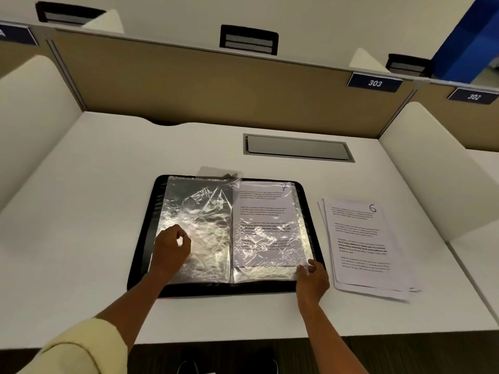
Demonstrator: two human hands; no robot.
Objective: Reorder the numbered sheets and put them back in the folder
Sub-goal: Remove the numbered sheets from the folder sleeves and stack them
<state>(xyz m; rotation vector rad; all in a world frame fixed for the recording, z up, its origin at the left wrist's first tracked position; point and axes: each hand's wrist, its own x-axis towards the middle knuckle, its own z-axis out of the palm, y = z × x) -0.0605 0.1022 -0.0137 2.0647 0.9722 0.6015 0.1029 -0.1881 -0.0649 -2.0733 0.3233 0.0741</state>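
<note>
Now, L grip (pixel 172 245) curled on empty sleeve (pixel 197 228), R grip (pixel 310 276) pinching sleeve corner (pixel 302 268) over sheet 7 (pixel 263 220).

The folder (pixel 143 233) is black with shiny clear sleeves (pixel 197 225). The sheets (pixel 361 244) are white with black print and blue numbers. The desk (pixel 108 163) is white, the sleeve (pixel 75 346) pale yellow.

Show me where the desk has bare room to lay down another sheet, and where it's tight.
Widest bare patch: left of the open folder, out to the left divider. Another runs behind the folder around the cable hatch. The front edge is bare only between the forearms. Tight: the strip between the folder and the loose sheet stack, where the right hand pinches a sleeve corner; the left hand rests on the sleeves.
</note>
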